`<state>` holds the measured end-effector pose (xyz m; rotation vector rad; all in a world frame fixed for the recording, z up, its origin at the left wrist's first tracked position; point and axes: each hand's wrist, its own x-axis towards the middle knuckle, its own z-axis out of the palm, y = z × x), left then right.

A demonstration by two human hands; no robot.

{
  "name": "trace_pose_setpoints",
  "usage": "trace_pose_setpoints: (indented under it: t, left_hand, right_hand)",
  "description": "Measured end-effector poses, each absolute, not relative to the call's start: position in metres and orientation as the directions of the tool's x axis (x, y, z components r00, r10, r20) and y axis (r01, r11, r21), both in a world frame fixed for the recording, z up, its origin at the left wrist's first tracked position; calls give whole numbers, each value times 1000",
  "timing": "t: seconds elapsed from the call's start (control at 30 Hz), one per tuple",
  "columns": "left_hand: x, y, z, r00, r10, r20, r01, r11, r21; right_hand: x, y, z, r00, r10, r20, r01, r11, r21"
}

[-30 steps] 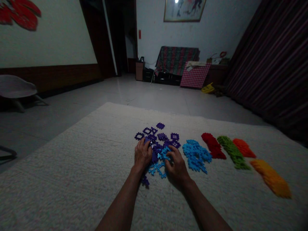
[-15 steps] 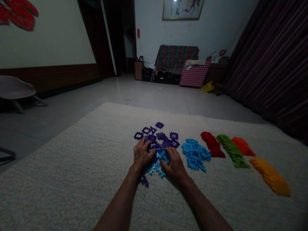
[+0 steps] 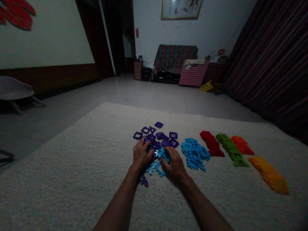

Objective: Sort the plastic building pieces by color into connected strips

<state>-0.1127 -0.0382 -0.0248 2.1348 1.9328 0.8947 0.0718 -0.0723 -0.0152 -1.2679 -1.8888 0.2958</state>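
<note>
hands sit close together on the rug (image 3: 72, 166), left hand (image 3: 141, 154) on purple pieces (image 3: 158, 134), right hand (image 3: 173, 165) on blue pieces (image 3: 155, 167); grip unclear in this dimness. lifting single pieces probably keeps colours apart.

The left hand (image 3: 141, 155) and right hand (image 3: 175, 166) were bare. The left forearm (image 3: 120, 205) and right forearm (image 3: 204, 210) were uncovered too, right to the lower edge of view. Dim light hid finer detail.

We rest our left hand (image 3: 141, 154) and right hand (image 3: 174, 165) on purple pieces (image 3: 157, 136) and blue pieces (image 3: 157, 163). They lie on a rug (image 3: 72, 160).
</note>
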Motion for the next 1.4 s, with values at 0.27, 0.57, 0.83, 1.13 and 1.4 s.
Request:
trace_pose_setpoints:
  t: [0.27, 0.57, 0.83, 1.13, 1.4]
  left_hand:
    - [-113, -38, -25, 1, 931, 366, 869, -182, 461]
    - [-113, -37, -27, 10, 926, 378, 873, -192, 448]
    - [-116, -34, -30, 15, 923, 385, 878, -197, 437]
    - [-116, -35, -28, 33, 921, 388, 873, -216, 437]
    - [-120, -33, -30, 36, 916, 400, 850, -239, 470]
  right_hand:
    - [76, -71, -18, -81, 856, 510, 617, 445, -649]
    - [77, -71, -21, -33, 848, 529, 610, 437, -661]
    - [83, -65, -16, 101, 777, 621, 690, 395, -606]
    - [139, -41, -17, 278, 651, 706, 877, 128, -463]
    - [126, -54, -11, 159, 673, 722, 926, 152, -346]
